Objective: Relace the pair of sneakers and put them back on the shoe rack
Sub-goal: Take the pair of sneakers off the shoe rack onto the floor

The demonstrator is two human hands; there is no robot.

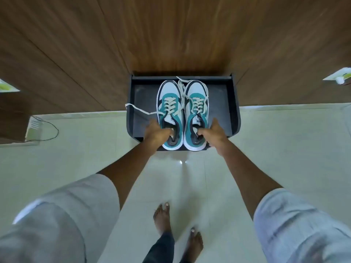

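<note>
Two teal, white and black sneakers stand side by side, toes pointing away, on top of a black shoe rack [232, 103] against the wooden wall. My left hand [156, 132] grips the left sneaker [170, 103] at its heel opening, fingers inside the collar. My right hand [213, 133] grips the right sneaker [197, 105] the same way. Both shoes carry cream laces through their eyelets. The lace ends are untied: one loose lace end [136, 108] trails over the rack's left edge, and another loose lace end [181, 84] lies between the toes.
A wooden panelled wall [171, 35] rises behind the rack. Pale glossy floor tiles [190, 177] lie below, with my bare feet [162, 219] on them. A black cable [51, 130] and a cardboard box [13, 118] sit at the left. A white item [340, 76] shows at the right edge.
</note>
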